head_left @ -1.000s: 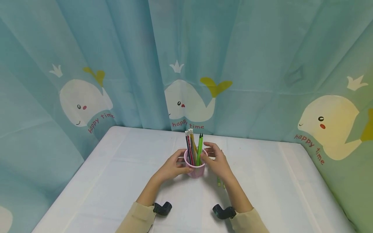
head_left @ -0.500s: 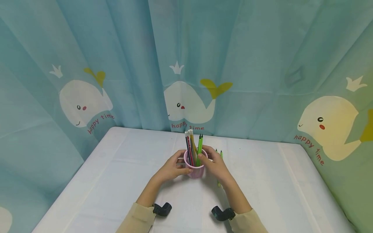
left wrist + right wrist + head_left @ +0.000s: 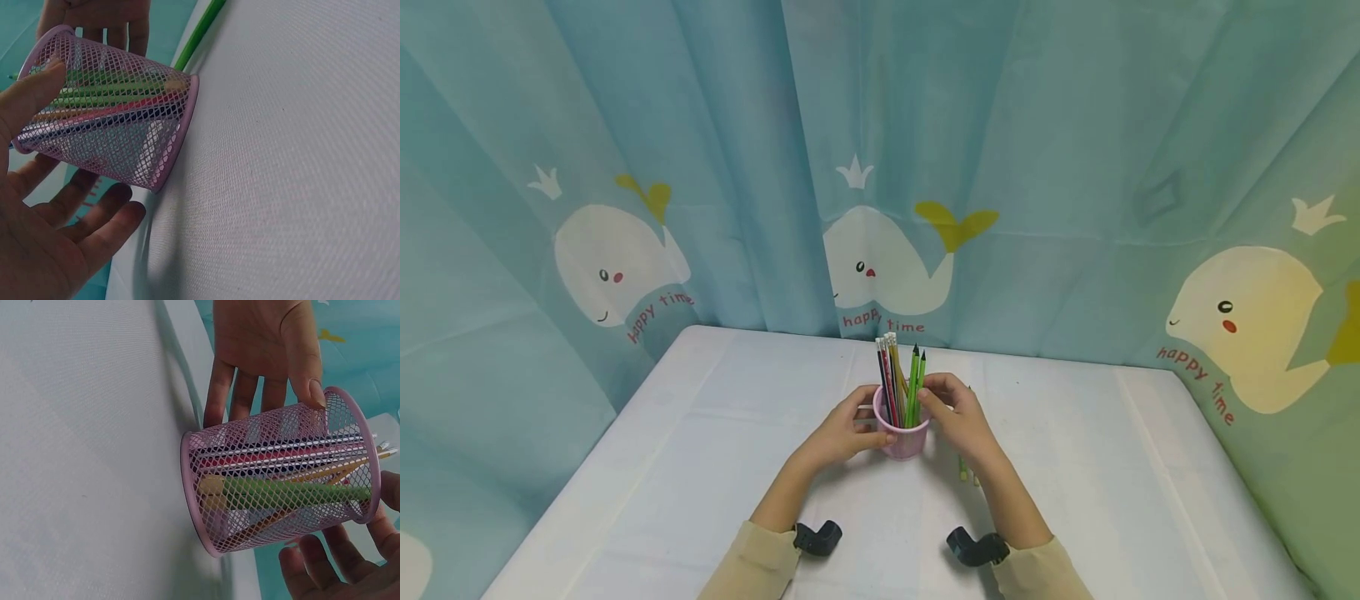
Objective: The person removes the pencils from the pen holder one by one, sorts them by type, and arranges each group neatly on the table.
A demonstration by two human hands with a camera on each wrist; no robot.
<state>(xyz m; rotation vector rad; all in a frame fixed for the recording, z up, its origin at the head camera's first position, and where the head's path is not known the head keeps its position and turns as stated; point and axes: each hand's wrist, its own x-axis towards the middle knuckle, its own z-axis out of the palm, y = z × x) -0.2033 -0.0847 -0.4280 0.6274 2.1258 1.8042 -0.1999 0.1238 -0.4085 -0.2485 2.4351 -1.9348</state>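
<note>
My left hand (image 3: 841, 435) grips the round pink wire-mesh cup (image 3: 903, 446); whether my right hand (image 3: 959, 423), by its rim, pinches anything I can't tell. Slim black-pointed green pencils (image 3: 913, 390) already stand inside; two loose green pencils (image 3: 963, 470) lie to its right, not yet in.

Free table (image 3: 662, 467) stretches leftward — loose pencils (image 3: 963, 470) obstruct right of the cup (image 3: 908, 447).

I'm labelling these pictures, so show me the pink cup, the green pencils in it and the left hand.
Pink cup (image 3: 906, 444): head view, front wall below the rim.
Green pencils (image 3: 913, 385): head view, shaft of one, above the cup's rim.
Left hand (image 3: 837, 435): head view, back of the hand.
</note>
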